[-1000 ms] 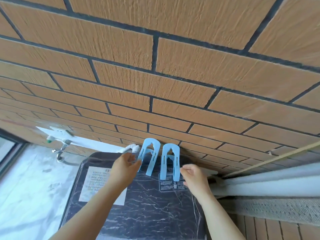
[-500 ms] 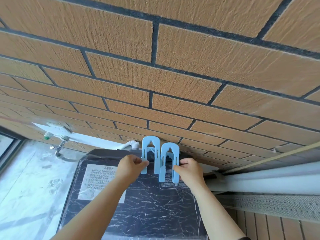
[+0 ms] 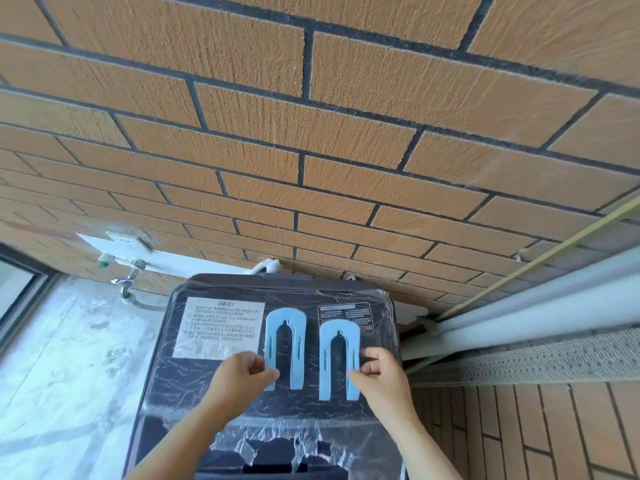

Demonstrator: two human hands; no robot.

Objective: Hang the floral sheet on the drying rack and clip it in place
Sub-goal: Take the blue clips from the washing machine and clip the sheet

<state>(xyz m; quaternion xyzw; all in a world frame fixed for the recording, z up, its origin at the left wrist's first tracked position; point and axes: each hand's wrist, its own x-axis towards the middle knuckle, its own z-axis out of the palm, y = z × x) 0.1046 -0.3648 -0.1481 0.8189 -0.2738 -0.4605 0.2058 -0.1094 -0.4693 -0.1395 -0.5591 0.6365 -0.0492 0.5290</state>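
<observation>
Two light blue U-shaped clips are held above the dark lid of a washing machine (image 3: 242, 403). My left hand (image 3: 242, 379) pinches the lower left leg of the left clip (image 3: 285, 327). The right clip (image 3: 339, 341) is pinched at its lower right leg by my right hand (image 3: 379, 375). Both clips point their arches away from me, side by side with a gap between them. No floral sheet or drying rack shows in this view.
An orange brick wall (image 3: 311, 150) rises behind the machine. A tap and hose (image 3: 130, 278) are mounted at the left above a pale marble surface (image 3: 62, 375). White pipes (image 3: 536, 306) and a perforated grey ledge (image 3: 536, 362) run along the right.
Both hands took hold of the clips and drew them down and toward me, away from the wall's base, over the machine lid. The clips now sit farther apart.
</observation>
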